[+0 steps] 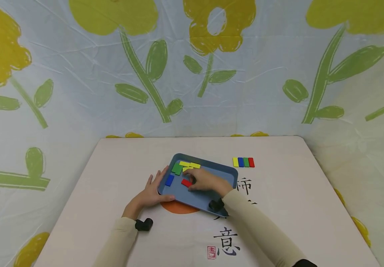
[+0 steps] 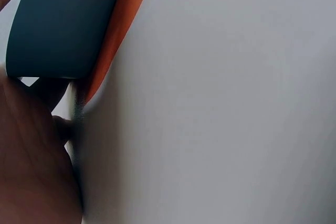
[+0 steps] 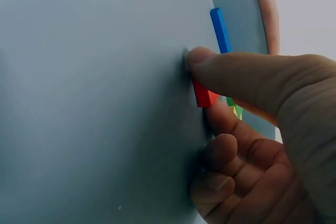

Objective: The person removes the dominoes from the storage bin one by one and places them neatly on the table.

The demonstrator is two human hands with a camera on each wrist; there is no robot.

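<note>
Apparently the step in hand is arranging blocks on the tray (image 1: pixel 185 194). Near the tray's middle, the right hand (image 1: pixel 208 180) pinches the red block (image 1: pixel 186 183) between thumb and finger; whether it is lifted is hard to tell. The left hand (image 1: pixel 150 194), fingers spread, rests against the tray's left edge. Next calls for a low, short move: the blue block (image 1: pixel 170 180), green blocks (image 1: pixel 177 168) and 3 yellow blocks (image 1: pixel 195 165) crowd the tray's left; its right has more room inside the rim.

Pale table (image 1: pixel 118 159), lower half of frame, printed with black Chinese characters (image 1: pixel 227 243) and a red seal (image 1: pixel 211 253). Directly on it: blue rectangular tray (image 1: pixel 217 172), centre; row of four coloured tiles (image 1: pixel 243 162), right of centre.
</note>
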